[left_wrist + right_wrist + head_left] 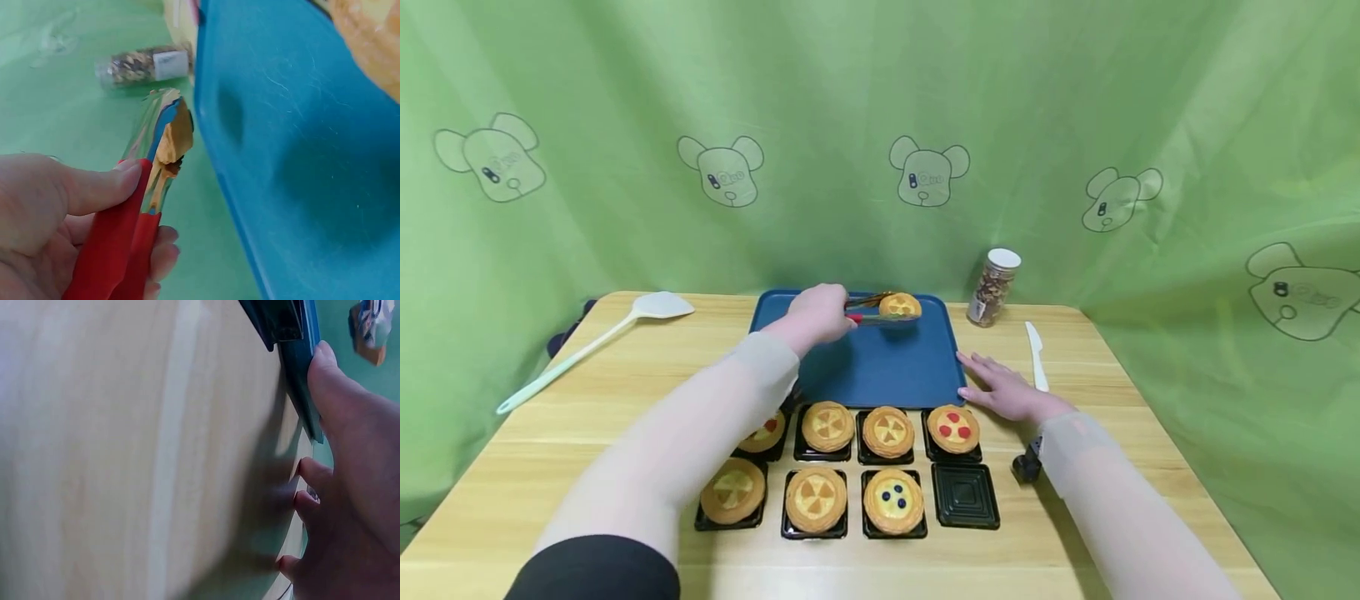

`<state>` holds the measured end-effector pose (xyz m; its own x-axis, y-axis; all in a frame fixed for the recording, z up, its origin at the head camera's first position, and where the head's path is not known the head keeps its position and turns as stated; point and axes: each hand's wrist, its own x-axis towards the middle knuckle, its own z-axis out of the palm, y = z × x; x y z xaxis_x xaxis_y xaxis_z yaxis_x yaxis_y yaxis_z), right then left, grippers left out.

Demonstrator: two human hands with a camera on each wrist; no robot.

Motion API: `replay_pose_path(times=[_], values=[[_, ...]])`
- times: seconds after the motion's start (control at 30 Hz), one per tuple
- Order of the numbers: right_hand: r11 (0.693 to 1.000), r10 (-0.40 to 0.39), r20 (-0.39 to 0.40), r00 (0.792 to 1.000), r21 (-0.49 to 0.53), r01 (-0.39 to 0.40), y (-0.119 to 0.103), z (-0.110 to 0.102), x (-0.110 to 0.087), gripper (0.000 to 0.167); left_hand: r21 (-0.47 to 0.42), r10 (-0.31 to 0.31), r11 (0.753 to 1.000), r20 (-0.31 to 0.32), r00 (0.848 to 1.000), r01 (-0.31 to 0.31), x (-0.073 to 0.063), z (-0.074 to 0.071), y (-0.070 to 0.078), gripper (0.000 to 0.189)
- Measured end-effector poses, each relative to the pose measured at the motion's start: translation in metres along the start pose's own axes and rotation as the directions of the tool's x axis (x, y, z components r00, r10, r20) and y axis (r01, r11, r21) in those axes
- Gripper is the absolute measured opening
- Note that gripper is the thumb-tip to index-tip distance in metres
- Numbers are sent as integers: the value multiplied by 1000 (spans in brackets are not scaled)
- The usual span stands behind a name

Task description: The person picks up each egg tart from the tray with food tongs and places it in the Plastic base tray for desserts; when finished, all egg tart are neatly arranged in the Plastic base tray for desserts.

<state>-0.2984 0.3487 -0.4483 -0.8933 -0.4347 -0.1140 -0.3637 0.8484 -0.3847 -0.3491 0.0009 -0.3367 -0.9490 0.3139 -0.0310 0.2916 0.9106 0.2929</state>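
My left hand (820, 312) grips red-handled metal tongs (115, 244). Between the tong tips is a round egg tart (900, 306) with wedge-shaped pieces on top, held above the far right part of a blue tray (880, 367). In the left wrist view this tart shows edge-on. My right hand (1003, 390) is spread at the tray's right edge; in the right wrist view its thumb touches the tray rim and the other fingertips meet the table. Nothing is held in it.
Two rows of black square bases stand before the tray, several bearing tarts, such as a blueberry-topped tart (893, 502). One black base (965, 496) shows its stepped bottom. A jar (992, 287), a white knife (1036, 354) and a long spatula (602, 346) lie around the tray.
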Motion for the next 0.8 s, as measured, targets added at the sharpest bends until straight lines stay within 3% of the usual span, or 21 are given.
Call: replay_pose_path(times=[0.27, 0.43, 0.6, 0.8], values=[[1000, -7, 17, 1000, 18, 7, 4, 0, 2, 77, -9, 105, 994, 69, 992, -105, -48, -20, 2, 28], [1000, -5, 5, 1000, 4, 5, 5, -1, 4, 74, -23, 171, 985, 114, 979, -169, -80, -30, 13, 47], [1000, -8, 16, 1000, -8, 8, 5, -1, 3, 74, -39, 223, 975, 174, 959, -220, -110, -30, 26, 59], [999, -26, 9, 1000, -25, 27, 4, 0, 3, 74, -26, 310, 950, 194, 931, -311, -133, -23, 39, 58]])
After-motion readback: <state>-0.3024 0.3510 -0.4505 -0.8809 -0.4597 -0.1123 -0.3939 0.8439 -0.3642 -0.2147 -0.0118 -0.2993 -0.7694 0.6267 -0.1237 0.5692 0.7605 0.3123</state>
